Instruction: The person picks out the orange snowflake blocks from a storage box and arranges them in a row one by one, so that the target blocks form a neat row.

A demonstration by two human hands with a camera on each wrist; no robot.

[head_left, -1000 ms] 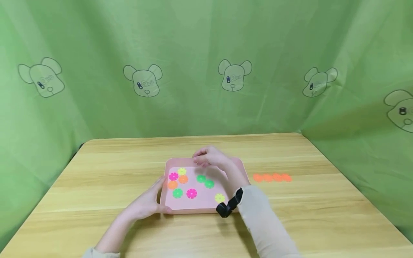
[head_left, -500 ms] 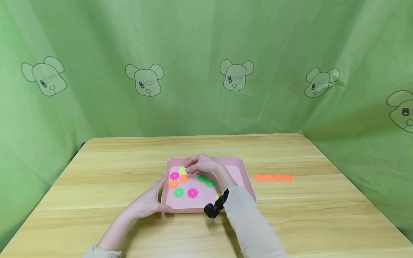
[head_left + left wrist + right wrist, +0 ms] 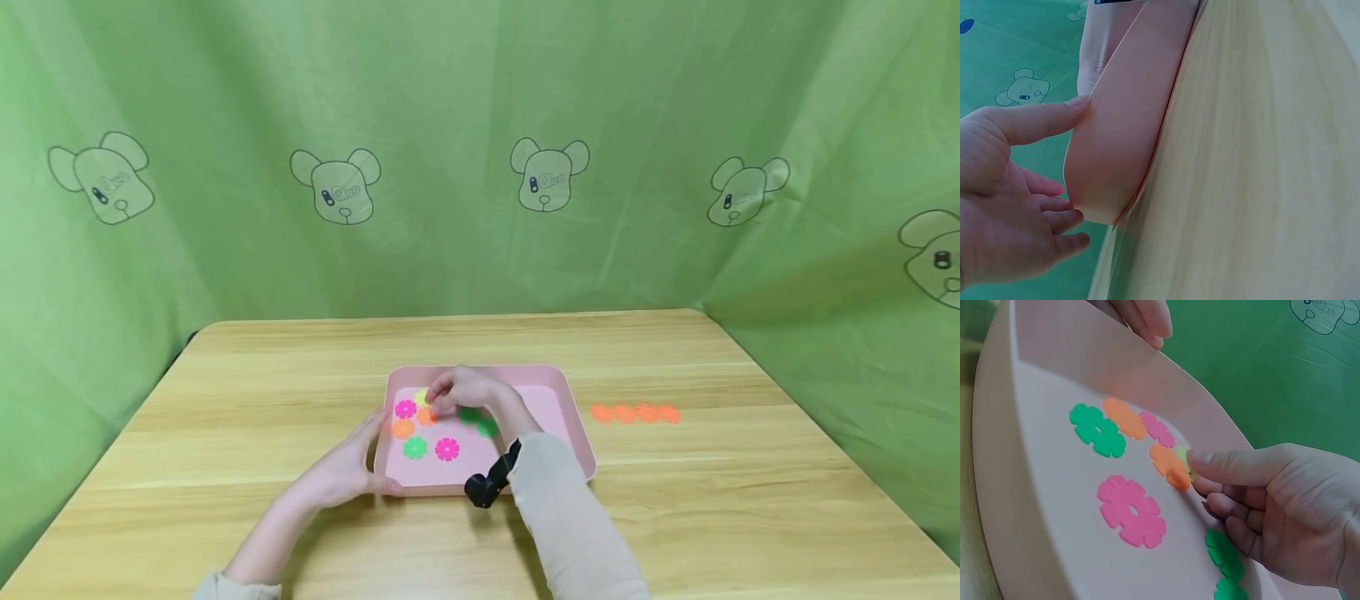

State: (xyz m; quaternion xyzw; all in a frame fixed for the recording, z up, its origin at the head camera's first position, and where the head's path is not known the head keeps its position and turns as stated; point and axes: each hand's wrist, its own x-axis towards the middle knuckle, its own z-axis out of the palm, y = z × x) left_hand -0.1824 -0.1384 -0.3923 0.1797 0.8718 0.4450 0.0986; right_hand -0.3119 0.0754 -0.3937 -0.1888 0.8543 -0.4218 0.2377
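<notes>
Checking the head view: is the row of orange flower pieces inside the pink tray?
No, the row of orange flower pieces lies on the wooden table, to the right of the pink tray.

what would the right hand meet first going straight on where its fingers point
Probably the nearest orange flower piece, lying just ahead of the right hand, though depth is unclear and they may already touch.

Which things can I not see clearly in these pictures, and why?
Right wrist view: most of the yellow piece, behind an orange piece and the right hand.
Same view: the lowest green piece, cut off by the bottom edge.
Left wrist view: the inside of the tray, hidden by its outer wall.
Head view: lettering on the curtain, too small to read surely.
</notes>
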